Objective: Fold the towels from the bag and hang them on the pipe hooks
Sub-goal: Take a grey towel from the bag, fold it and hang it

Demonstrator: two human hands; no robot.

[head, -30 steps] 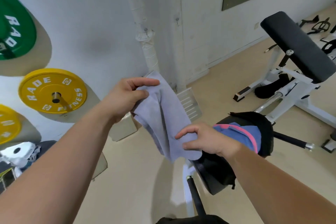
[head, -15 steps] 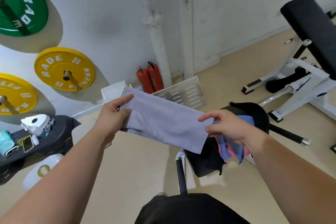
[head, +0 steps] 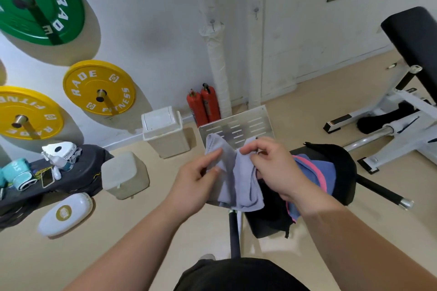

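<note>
Between your two hands, over the tan floor (head: 146,238), hangs the pale lavender cloth towel (head: 243,186). It droops in a loose fold, its two upper corners close together and its lower edge sagging below your wrists.

- Left hand (head: 196,184): thumb and fingers pinch the towel's left upper part.
- Right hand (head: 274,168): fingers curled, pinching the right upper corner. The two hands are near each other, not touching.

Just right of the towel, behind your right wrist, sits the black fabric bag (head: 340,160), its mouth open. A blue towel with pink edging (head: 314,170) lies in that mouth, part of it spilling over the near side.

Further back, against the white wall, stands the upright white tape-wrapped pipe (head: 217,66). A small metal hook (head: 212,23) sticks out near its bulged upper joint, with nothing on it. A second small hook (head: 256,11) shows a little to the right, also bare.

At the pipe's foot stand two red fire extinguishers (head: 203,104). A slotted white metal plate (head: 238,125) leans beside them, partly behind the towel. Left of those is a white lidded plastic bin (head: 163,130).

On the left wall hang two yellow weight plates (head: 99,87) and one green weight plate (head: 40,4). At far right stands a white-framed bench with a black pad (head: 411,38).
</note>
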